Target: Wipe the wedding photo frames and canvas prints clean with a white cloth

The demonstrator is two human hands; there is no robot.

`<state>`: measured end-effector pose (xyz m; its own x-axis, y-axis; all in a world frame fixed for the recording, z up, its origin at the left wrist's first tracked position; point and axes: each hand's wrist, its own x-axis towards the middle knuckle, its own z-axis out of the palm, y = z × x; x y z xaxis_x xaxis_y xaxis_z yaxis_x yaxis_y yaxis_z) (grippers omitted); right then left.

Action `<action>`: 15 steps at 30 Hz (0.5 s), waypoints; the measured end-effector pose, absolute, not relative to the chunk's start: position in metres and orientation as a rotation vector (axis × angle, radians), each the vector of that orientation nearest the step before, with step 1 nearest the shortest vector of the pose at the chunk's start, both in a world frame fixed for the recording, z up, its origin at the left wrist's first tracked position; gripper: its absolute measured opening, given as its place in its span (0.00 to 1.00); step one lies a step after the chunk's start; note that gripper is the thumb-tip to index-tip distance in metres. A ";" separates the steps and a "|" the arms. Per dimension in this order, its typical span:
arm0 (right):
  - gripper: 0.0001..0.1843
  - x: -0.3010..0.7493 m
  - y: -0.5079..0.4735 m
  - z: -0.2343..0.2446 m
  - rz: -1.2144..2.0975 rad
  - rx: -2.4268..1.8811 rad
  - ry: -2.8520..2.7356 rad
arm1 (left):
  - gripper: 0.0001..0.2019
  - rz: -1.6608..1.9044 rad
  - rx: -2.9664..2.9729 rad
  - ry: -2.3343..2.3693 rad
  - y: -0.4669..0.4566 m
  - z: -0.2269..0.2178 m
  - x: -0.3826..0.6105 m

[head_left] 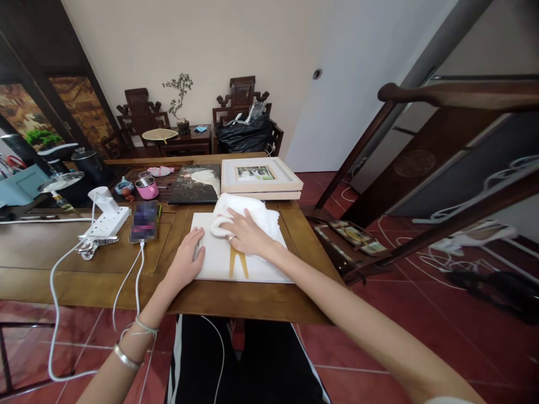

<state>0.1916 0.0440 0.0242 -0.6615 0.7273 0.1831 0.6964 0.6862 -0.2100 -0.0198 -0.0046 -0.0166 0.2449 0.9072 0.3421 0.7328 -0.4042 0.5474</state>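
Observation:
A flat white board [269, 268] with a yellow two-legged shape [238, 264] on it lies near the table's front edge. My left hand [190, 255] rests along the board's left edge, its fingers stretched out and the thumb apart. On the board's upper part is a bunched white towel [263, 210]. My right hand [248, 231] presses on this towel from above, with the fingers spread over its folds and a ring on one finger. Towel and hand cover the top of the yellow shape.
Behind the board are a light wooden picture frame [261, 177] and a dark picture panel [196, 184]. To the left lie a phone [145, 220] on a cable, a white power strip [110, 221] and a pink cup [146, 188]. A wooden chair [421, 157] stands at right.

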 end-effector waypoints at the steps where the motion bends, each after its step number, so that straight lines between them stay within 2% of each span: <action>1: 0.26 0.186 0.039 0.025 0.166 -1.147 -2.655 | 0.23 0.916 2.218 1.528 -0.004 -0.017 -0.020; 9: 0.26 0.208 -0.043 0.028 0.354 -0.654 -2.859 | 0.26 0.835 2.220 1.460 0.004 -0.019 -0.022; 12: 0.25 0.228 -0.049 0.031 0.425 -0.462 -2.890 | 0.25 0.765 2.280 1.452 0.006 -0.019 -0.022; 15: 0.25 0.239 -0.031 0.032 0.449 -0.449 -2.858 | 0.24 0.723 2.313 1.475 0.006 -0.019 -0.020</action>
